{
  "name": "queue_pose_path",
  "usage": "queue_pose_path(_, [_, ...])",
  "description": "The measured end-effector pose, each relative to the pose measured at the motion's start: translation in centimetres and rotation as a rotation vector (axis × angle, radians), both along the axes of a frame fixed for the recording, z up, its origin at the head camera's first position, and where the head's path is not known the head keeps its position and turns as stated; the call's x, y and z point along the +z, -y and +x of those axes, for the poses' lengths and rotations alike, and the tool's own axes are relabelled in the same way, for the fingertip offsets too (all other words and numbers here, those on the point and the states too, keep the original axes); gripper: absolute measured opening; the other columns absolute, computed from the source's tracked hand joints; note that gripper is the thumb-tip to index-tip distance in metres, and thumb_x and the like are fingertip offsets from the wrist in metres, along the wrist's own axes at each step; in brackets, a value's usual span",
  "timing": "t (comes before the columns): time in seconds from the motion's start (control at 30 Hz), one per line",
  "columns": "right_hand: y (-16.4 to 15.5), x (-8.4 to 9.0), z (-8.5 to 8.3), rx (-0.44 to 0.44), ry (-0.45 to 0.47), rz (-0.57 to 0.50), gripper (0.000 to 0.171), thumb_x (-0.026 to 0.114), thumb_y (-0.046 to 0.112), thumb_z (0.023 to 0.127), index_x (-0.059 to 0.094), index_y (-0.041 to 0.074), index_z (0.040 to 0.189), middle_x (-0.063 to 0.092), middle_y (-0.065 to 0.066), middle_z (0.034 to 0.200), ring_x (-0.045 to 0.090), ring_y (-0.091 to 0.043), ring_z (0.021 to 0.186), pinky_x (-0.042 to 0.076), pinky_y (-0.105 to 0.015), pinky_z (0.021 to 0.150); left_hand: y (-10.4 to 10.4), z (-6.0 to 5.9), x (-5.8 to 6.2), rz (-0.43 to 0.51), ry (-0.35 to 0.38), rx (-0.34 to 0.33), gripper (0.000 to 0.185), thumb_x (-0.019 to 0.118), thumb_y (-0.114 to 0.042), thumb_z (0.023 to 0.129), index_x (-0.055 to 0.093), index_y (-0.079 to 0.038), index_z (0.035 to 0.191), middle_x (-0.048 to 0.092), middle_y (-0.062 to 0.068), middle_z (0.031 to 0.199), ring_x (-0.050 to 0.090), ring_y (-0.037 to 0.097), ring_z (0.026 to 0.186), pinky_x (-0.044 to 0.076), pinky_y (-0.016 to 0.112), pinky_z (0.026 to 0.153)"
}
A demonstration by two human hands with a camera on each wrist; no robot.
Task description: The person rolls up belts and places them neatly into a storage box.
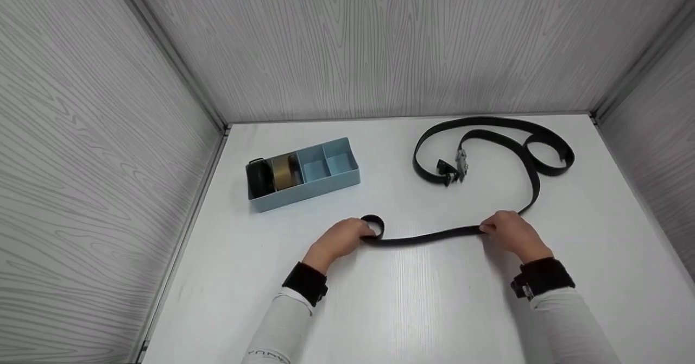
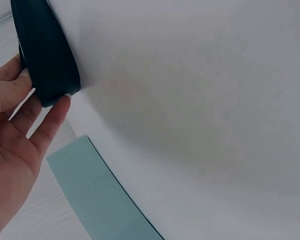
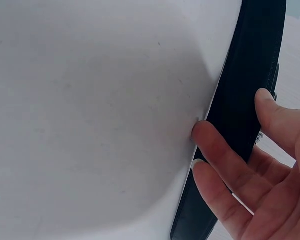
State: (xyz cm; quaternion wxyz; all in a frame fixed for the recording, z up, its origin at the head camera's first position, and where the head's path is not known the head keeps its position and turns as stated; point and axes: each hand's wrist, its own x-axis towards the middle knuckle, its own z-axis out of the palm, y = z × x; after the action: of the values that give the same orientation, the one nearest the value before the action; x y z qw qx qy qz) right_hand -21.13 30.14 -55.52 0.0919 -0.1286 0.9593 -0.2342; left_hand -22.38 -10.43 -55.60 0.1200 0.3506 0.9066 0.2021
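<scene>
A black belt (image 1: pixel 423 239) stands on edge across the front of the white table, its far part curving back to a silver buckle (image 1: pixel 462 163). My left hand (image 1: pixel 343 238) pinches its left end, where the strap curls into a small loop; in the left wrist view, thumb and fingers hold the dark strap (image 2: pixel 47 55) near its fold. Farther right, my right hand (image 1: pixel 511 232) holds the same belt between thumb and fingers. The right wrist view shows the thumb on one side of the strap (image 3: pixel 240 65) and fingertips on the other.
A blue divided box (image 1: pixel 312 191) stands at the back left, holding a rolled black item (image 1: pixel 259 178) and a tan roll (image 1: pixel 283 173). Another black belt (image 1: pixel 418 152) loops at the back right, its dark buckle (image 1: pixel 448 173) beside the silver one. Grey wood-grain panels (image 1: pixel 347 49) surround the table.
</scene>
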Motion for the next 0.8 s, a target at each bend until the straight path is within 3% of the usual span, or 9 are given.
queue_pose_path(0.13, [0.1,0.0,-0.1,-0.003,0.004,0.004,0.015,0.065,0.006,0.092,0.077,0.0,0.099,0.071,-0.013,0.094,0.063,-0.023,0.082,0.049,-0.042,0.074,0.2,-0.1,0.0,0.03,0.092,0.003,0.029,0.058,0.002,0.089,0.076,-0.009,0.109,0.07,0.004,0.105,0.063,0.018,0.098,0.047,0.032,0.09])
queue_pose_path(0.2, [0.0,0.1,-0.1,-0.001,0.002,0.003,0.014,0.065,0.006,0.092,0.077,0.0,0.098,0.071,-0.013,0.093,0.063,-0.023,0.082,0.049,-0.042,0.074,0.2,-0.2,-0.1,0.033,0.093,-0.003,0.024,0.062,-0.003,0.088,0.076,-0.009,0.108,0.07,0.003,0.102,0.062,0.017,0.093,0.048,0.031,0.087])
queue_pose_path(0.3, [0.1,0.1,-0.1,0.006,-0.002,0.009,0.014,0.065,0.005,0.092,0.077,0.001,0.097,0.071,-0.012,0.092,0.063,-0.024,0.083,0.049,-0.043,0.075,0.1,-0.2,-0.4,0.02,0.02,-0.035,0.016,0.072,-0.012,0.087,0.077,-0.009,0.102,0.069,0.002,0.094,0.062,0.018,0.087,0.049,0.033,0.081])
queue_pose_path(0.43, [0.4,0.3,0.0,0.034,0.016,0.039,0.015,0.062,0.003,0.092,0.077,0.003,0.093,0.069,-0.01,0.089,0.061,-0.023,0.08,0.049,-0.044,0.073,0.0,0.1,-0.8,-0.035,-0.151,-0.075,0.008,0.073,-0.017,0.088,0.076,-0.012,0.092,0.066,0.0,0.086,0.063,0.018,0.081,0.049,0.035,0.074])
queue_pose_path(0.53, [1.5,1.4,0.5,0.059,0.069,0.067,0.019,0.062,0.005,0.091,0.072,-0.001,0.106,0.067,-0.015,0.1,0.061,-0.032,0.092,0.049,-0.048,0.081,0.0,0.4,-1.0,-0.061,-0.222,-0.078,0.005,0.073,-0.019,0.088,0.075,-0.014,0.089,0.064,-0.002,0.083,0.062,0.017,0.078,0.048,0.035,0.07])
queue_pose_path(0.63, [3.4,3.1,1.1,0.073,0.083,0.099,0.038,0.066,0.008,0.09,0.062,-0.002,0.126,0.061,-0.021,0.115,0.058,-0.041,0.107,0.047,-0.053,0.086,-0.1,0.6,-1.1,-0.067,-0.246,-0.066,0.005,0.072,-0.019,0.088,0.075,-0.015,0.089,0.065,-0.003,0.084,0.062,0.017,0.078,0.047,0.035,0.069])
queue_pose_path(0.7, [5.0,4.1,1.5,0.086,0.035,0.125,0.045,0.07,0.011,0.088,0.059,0.001,0.13,0.059,-0.019,0.117,0.059,-0.04,0.106,0.049,-0.052,0.081,-0.2,0.8,-1.1,-0.08,-0.259,-0.058,0.006,0.072,-0.02,0.088,0.075,-0.015,0.089,0.065,-0.003,0.085,0.063,0.017,0.079,0.047,0.034,0.068])
queue_pose_path(0.8, [7.4,4.6,2.0,0.138,-0.095,0.138,0.044,0.076,0.011,0.083,0.063,0.003,0.125,0.06,-0.015,0.11,0.061,-0.036,0.096,0.052,-0.048,0.071,-0.4,0.9,-1.0,-0.098,-0.283,-0.046,0.006,0.073,-0.02,0.088,0.076,-0.015,0.09,0.066,-0.003,0.087,0.063,0.017,0.081,0.047,0.034,0.068])
